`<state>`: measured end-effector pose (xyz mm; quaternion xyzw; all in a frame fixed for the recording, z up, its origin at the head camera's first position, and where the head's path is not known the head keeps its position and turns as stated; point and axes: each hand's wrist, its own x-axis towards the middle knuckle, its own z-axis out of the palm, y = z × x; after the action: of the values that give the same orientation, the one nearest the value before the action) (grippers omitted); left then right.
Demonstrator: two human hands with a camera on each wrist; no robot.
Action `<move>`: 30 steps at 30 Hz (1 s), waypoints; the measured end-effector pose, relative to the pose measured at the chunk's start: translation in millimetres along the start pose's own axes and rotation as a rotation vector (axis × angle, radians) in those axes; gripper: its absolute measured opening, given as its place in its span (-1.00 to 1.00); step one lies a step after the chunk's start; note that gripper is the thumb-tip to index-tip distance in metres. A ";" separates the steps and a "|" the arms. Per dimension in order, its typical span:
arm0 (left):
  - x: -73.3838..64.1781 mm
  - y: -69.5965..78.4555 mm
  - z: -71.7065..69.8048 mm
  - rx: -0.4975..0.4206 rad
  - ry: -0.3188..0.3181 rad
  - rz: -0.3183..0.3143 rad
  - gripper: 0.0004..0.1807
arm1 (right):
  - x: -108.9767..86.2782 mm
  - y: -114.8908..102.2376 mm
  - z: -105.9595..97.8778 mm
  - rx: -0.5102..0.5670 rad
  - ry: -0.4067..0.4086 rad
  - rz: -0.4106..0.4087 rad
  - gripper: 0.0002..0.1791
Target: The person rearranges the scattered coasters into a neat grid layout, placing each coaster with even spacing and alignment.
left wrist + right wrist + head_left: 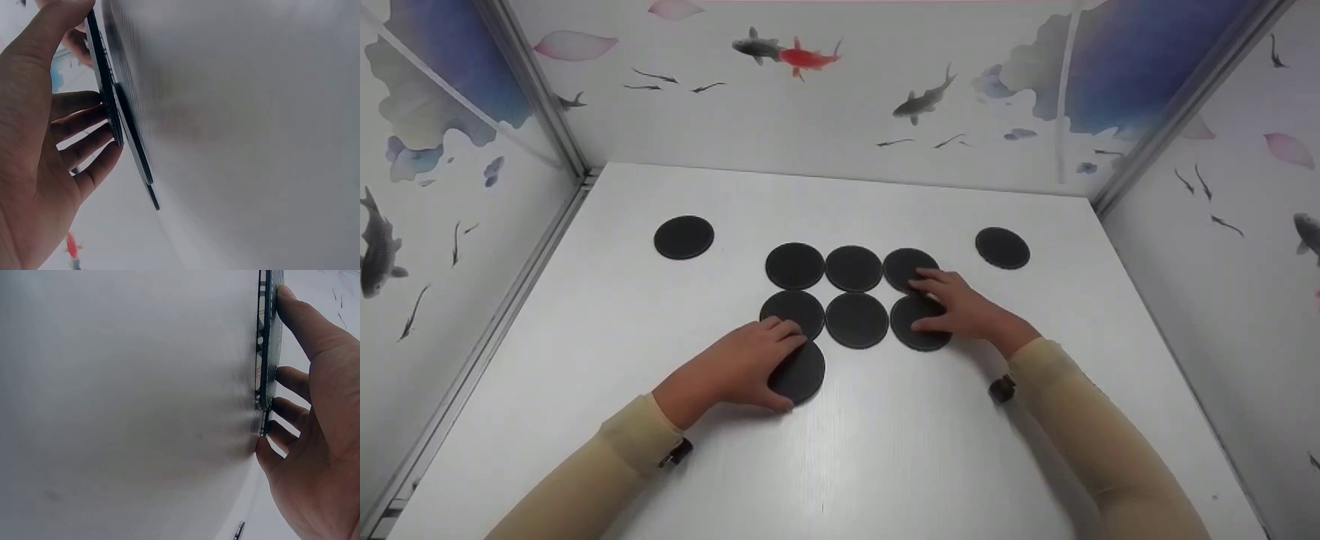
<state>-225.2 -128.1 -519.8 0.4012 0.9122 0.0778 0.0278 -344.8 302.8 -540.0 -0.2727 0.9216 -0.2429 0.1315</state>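
Observation:
Black round coasters lie on the white table in two touching rows of three. In the head view my left hand [742, 364] holds another coaster [801, 373] at the near left, thumb on its near edge and fingers at its far side. This coaster overlaps the left coaster [793, 311] of the near row. My right hand [971, 307] rests on the right end, its thumb on the near-row coaster [921, 330] and its fingers reaching the far-row coaster [906, 264]. The right wrist view shows fingertips [286, 293] against a coaster with a stitched edge [273, 343].
Single coasters lie apart at the back left [684, 238] and back right [1003, 248]. Middle coasters [856, 321] sit between the hands. White panels printed with fish [922, 101] enclose the table [840, 450] at the back and both sides.

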 end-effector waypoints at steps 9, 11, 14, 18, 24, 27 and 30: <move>-4.5 6.4 -0.4 -0.007 -0.031 -0.006 0.06 | -0.3 -0.3 -0.2 0.011 -0.003 0.000 0.01; -5.3 7.0 0.6 -0.008 -0.040 -0.008 0.06 | -0.3 -0.6 -0.6 0.012 -0.002 0.002 0.01; -6.6 7.7 2.1 -0.005 -0.046 -0.014 0.06 | -0.1 -0.6 -0.8 0.008 -0.002 0.006 0.00; -8.7 8.7 3.6 -0.006 -0.043 -0.019 0.05 | -0.5 -2.4 -1.2 0.015 -0.004 0.010 0.00; -9.6 9.7 6.1 -0.016 -0.038 -0.013 0.05 | -0.7 -3.8 -1.4 0.012 -0.007 0.016 0.00; -9.6 9.7 6.0 -0.014 -0.042 -0.021 0.05 | -0.6 -3.4 -1.2 0.009 -0.005 0.013 0.00; -10.1 10.0 5.2 -0.009 -0.048 -0.027 0.05 | -0.7 -3.6 -1.4 0.010 -0.006 0.014 0.00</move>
<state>-210.5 -128.3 -523.4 0.3907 0.9162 0.0717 0.0527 -343.2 301.1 -536.9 -0.2665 0.9219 -0.2456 0.1373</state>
